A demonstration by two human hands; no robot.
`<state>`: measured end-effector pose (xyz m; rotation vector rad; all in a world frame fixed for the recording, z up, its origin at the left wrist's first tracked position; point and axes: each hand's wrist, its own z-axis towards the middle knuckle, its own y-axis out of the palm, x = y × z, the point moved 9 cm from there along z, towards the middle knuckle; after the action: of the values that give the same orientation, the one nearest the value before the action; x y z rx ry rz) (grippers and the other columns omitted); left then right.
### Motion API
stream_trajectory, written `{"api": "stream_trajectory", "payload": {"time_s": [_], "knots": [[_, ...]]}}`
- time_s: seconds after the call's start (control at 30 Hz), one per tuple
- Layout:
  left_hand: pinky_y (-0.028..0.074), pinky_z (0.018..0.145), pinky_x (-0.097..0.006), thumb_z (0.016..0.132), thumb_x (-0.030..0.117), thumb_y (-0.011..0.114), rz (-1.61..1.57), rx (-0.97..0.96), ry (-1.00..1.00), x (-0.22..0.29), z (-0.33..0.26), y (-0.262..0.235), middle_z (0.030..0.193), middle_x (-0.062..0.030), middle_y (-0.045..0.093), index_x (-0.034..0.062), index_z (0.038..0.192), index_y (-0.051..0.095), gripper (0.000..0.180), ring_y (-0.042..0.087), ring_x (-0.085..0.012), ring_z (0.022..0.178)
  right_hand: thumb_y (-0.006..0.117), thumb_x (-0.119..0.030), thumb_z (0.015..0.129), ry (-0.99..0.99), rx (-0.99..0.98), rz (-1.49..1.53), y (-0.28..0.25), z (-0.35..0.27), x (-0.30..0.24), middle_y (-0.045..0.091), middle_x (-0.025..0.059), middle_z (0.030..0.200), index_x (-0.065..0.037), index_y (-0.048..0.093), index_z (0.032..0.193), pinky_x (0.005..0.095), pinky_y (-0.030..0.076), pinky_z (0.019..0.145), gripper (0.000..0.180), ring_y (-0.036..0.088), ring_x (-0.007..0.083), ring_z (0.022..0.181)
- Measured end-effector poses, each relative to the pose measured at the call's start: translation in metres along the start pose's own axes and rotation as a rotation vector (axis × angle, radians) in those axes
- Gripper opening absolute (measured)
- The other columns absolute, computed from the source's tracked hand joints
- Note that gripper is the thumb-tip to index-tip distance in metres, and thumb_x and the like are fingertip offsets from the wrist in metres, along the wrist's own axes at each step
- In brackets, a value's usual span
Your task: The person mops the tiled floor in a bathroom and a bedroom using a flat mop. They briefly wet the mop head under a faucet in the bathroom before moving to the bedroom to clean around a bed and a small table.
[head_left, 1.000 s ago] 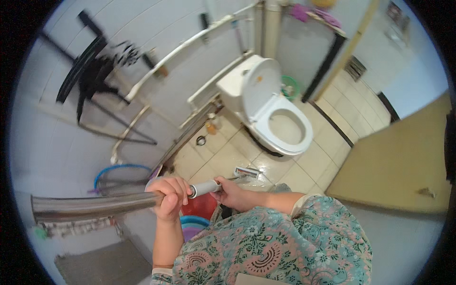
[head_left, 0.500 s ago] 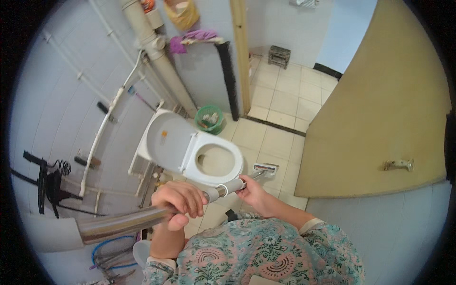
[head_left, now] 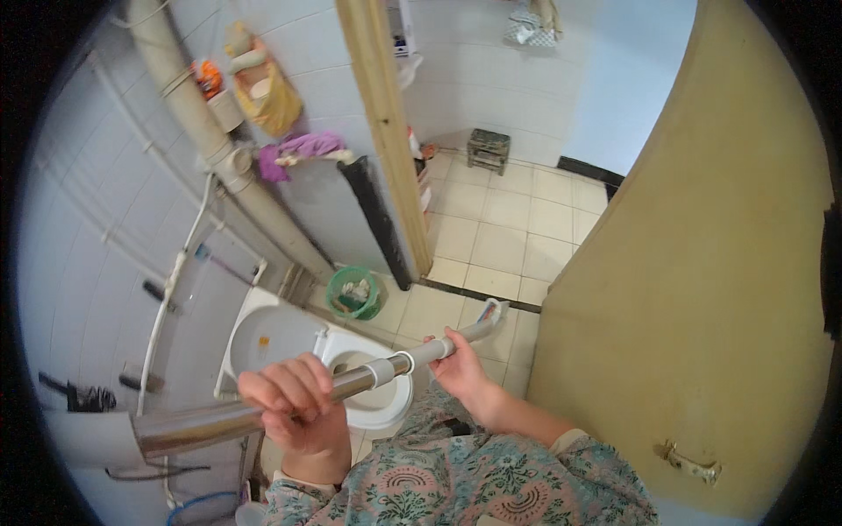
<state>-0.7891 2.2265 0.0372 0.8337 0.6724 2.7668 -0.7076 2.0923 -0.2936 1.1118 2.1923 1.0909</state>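
Head view: left hand (head_left: 303, 425) and right hand (head_left: 462, 370) clamp fingers round the pole (head_left: 353, 384); its far end (head_left: 493, 313) is nearer the doorsill (head_left: 447, 288) than earlier; green basket (head_left: 374, 304) holds crumpled scraps.

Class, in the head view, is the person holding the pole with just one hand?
No: the left-hand grip and the right-hand grip are both closed around the pole.

Left head cam of pair, wide fisheye, up on wearer's head. Looks steeply down and forward over toilet (head_left: 298, 331), door (head_left: 675, 289) to its right. Left hand (head_left: 296, 403), right hand (head_left: 460, 370) way closer to lens than toilet.
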Motion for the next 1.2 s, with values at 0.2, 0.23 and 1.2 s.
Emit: {"api": "stream_trajectory", "payload": {"time_s": [0.2,0.23,1.2], "knots": [[0.040,0.053,-0.027,0.087,0.018,0.050,-0.026,-0.157,0.007,-0.096,0.068,-0.017,0.053,0.0017,0.037,0.0114,0.078,0.035,0.019,0.038,-0.0098,0.043,0.062,-0.020,0.082,-0.085,0.144,-0.092,0.023,0.097,-0.074,0.053,0.0097,0.096,-0.004,0.041,0.103,0.0320,0.048,0.083,0.033,0.055,0.0227,0.094],[0.040,0.053,-0.027,0.087,0.018,0.050,-0.027,-0.164,-0.002,-0.115,0.084,-0.017,0.053,0.0014,0.038,0.0113,0.078,0.035,0.019,0.039,-0.0103,0.043,0.061,-0.019,0.082,-0.118,0.165,-0.089,0.032,0.111,-0.093,0.053,0.0083,0.096,-0.005,0.043,0.102,0.0313,0.048,0.081,0.030,0.055,0.0210,0.092],[0.047,0.079,-0.032,0.086,0.010,0.054,0.162,-0.992,-0.841,-0.793,0.228,0.277,0.076,-0.0079,0.062,0.0028,0.075,0.058,0.014,0.061,-0.0210,0.086,0.051,-0.011,0.086,-0.605,0.344,0.428,0.080,0.370,-0.734,0.050,0.0160,0.088,-0.002,0.028,0.112,0.0379,0.053,0.055,0.036,0.060,0.0279,0.070]]}}
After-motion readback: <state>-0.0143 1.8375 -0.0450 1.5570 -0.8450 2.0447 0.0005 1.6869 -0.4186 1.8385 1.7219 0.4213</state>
